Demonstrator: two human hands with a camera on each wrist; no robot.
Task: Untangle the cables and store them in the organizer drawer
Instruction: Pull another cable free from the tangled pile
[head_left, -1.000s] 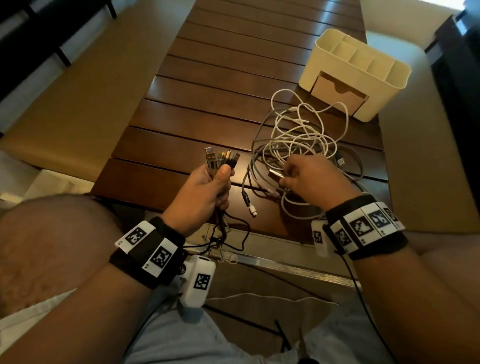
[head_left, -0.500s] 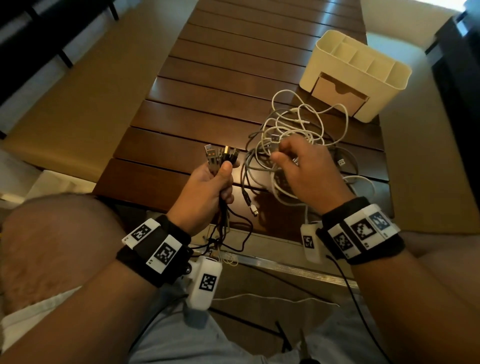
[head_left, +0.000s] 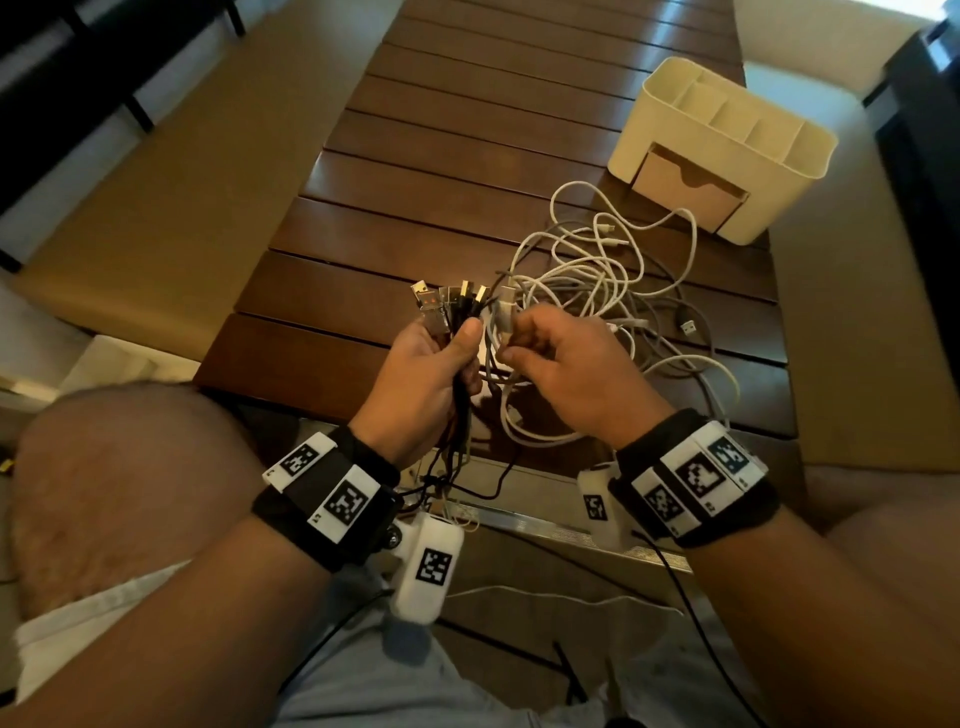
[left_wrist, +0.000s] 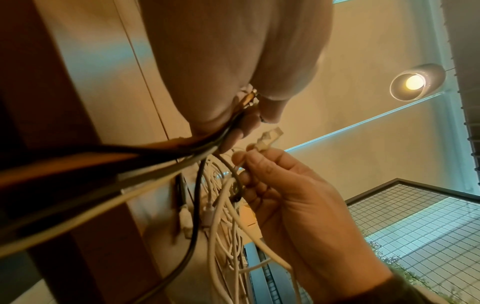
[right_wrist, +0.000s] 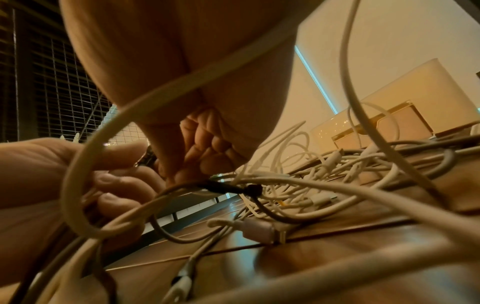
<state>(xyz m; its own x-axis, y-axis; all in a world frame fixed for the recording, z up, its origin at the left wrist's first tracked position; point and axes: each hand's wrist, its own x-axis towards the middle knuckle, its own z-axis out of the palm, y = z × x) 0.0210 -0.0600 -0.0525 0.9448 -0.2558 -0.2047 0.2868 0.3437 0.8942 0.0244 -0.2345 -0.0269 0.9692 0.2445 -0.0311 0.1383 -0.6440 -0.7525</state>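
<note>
My left hand (head_left: 431, 364) grips a bunch of cable plugs (head_left: 452, 306), their USB ends sticking up above my thumb and their cords hanging off the table's near edge. Right beside it, my right hand (head_left: 550, 358) pinches one white cable plug (head_left: 504, 312) and holds it next to the bunch. In the left wrist view the same white plug (left_wrist: 269, 137) stands up from the right hand's fingertips (left_wrist: 240, 158). A tangle of white and grey cables (head_left: 602, 280) lies behind my right hand. The cream organizer (head_left: 727, 130), its drawer (head_left: 685, 192) pushed in, stands at the far right.
The dark slatted wooden table (head_left: 467, 130) stretches away from me. A loose USB plug (head_left: 688, 327) lies at the tangle's right edge. Tan benches (head_left: 156, 182) run along both sides of the table. My knees are below the near table edge.
My right hand lifted off the tangle with a white plug and moved left, up beside the bunch in my left hand. The left hand stayed nearly in place.
</note>
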